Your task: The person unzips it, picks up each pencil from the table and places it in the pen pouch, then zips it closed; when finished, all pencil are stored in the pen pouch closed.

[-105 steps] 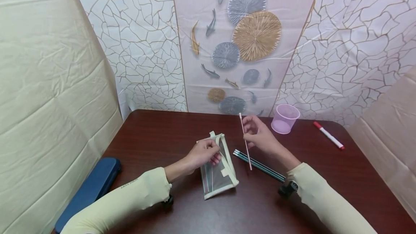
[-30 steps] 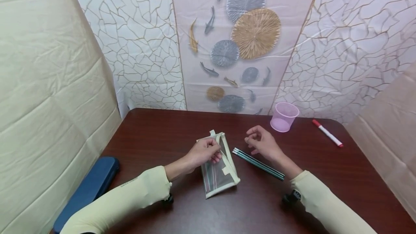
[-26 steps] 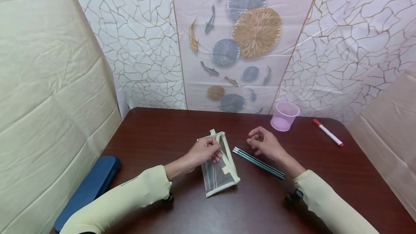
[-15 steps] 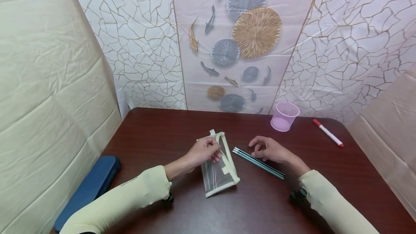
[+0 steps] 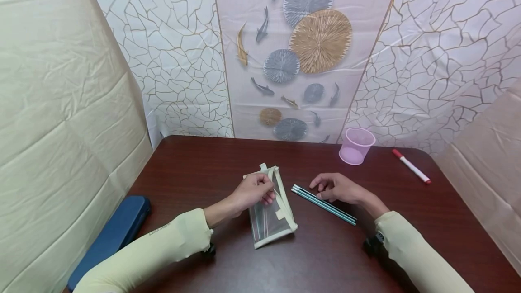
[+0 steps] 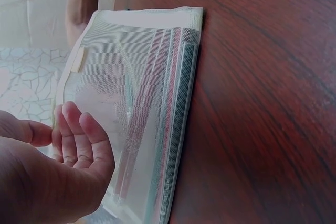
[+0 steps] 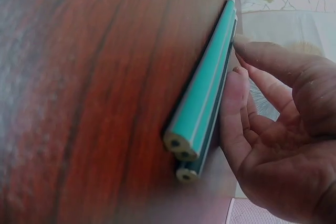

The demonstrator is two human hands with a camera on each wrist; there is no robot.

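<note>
A cream-trimmed mesh pencil pouch (image 5: 268,226) lies on the table with its zip side open. My left hand (image 5: 253,193) pinches the edge of that opening between thumb and fingers. Through the mesh, pink and green pencils (image 6: 170,87) show inside. To the right lie three unsharpened pencils (image 5: 325,207), two teal and one dark, side by side; the right wrist view shows their flat ends. My right hand (image 5: 338,189) is over them with bent, loose fingers. In that view its thumb (image 7: 268,59) is close to the dark pencil; whether it touches, I cannot tell.
A pink mesh cup (image 5: 356,147) stands at the back right of the brown table (image 5: 203,162). A red-capped white marker (image 5: 411,166) lies beyond it. At the left edge is a long dark blue case (image 5: 111,238). A patterned curtain hangs behind the table.
Earlier my right hand held a pink pencil upright; now that hand has none. It has come down beside the teal pencils. The pouch has shifted slightly left in my left hand.
</note>
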